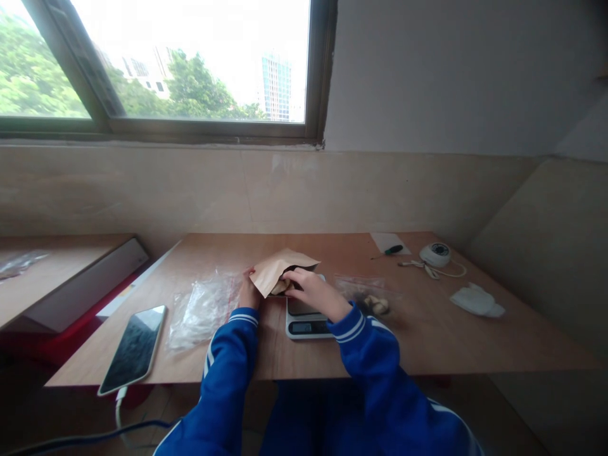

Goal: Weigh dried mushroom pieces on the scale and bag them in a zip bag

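Note:
A brown paper bag (278, 266) is tilted with its mouth toward me, above the kitchen scale (308, 328). My left hand (249, 290) is closed on the bag's left side, its fingers mostly behind the paper. At the bag's mouth, my right hand (316, 291) has its fingers bent in a pinch by pale beige pieces (281, 287). What lies between those fingertips is hidden. Digits on the scale's small display are too blurred to read. Right of the scale, partly behind my right sleeve, lies a clear zip bag (363, 285) with similar beige pieces (379, 305).
Clear plastic bags (202, 313) lie on the left, beside a phone (134, 348) plugged into a cable at the table's front edge. To the right are a screwdriver (393, 250) on white paper, a white dome camera (434, 254) with its cable, and a crumpled white tissue (476, 300).

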{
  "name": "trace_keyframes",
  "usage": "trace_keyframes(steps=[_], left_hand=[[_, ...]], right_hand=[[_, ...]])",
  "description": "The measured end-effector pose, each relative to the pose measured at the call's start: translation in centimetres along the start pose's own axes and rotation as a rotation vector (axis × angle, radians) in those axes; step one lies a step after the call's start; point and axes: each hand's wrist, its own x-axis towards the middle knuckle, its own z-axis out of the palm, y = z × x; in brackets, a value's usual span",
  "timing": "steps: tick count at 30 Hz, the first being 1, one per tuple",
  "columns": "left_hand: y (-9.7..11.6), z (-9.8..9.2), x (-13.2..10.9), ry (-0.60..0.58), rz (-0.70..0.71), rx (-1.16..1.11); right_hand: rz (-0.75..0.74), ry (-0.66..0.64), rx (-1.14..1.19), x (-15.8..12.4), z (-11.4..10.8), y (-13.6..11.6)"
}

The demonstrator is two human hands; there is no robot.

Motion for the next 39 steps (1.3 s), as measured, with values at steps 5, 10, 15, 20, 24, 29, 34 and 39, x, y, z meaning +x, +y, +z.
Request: trace_keyframes(steps=[5, 10, 15, 20, 24, 29, 34, 39], left_hand=[[0.6, -0.3, -0.2, -0.034, 0.011, 0.012], [0.4, 0.0, 0.0, -0.037, 0.006, 0.001], [-0.6, 0.6, 0.6, -0.025, -0.042, 0.056], [-1.5, 1.0, 1.0, -0.019, -0.034, 0.122], [-1.5, 1.1, 1.0, 0.002, -0.046, 0.141], [-1.3, 1.0, 1.0, 0.062, -0.018, 0.215], [-1.3, 0.8, 1.0, 0.040, -0.009, 0.206], [-1.5, 0.9, 1.1, 0.036, -0.025, 0.216]], right_hand=[[-0.003, -0.023, 0.005, 0.0, -0.3, -0.1], [0.032, 0.006, 0.265, 0.1, -1.3, 0.5], [0.066, -0.044, 0.453, 0.8, -4.2, 0.4], [0.061, 0.073, 0.581, -1.2, -6.9, -0.8], [0.151, 0.160, 0.559, -4.3, -3.8, 1.2], [0.178, 0.266, 0.364, -6.1, 2.7, 4.7], [0.111, 0.269, 0.162, -6.0, 4.7, 5.5], [0.123, 0.307, 0.077, -6.5, 4.2, 5.6]])
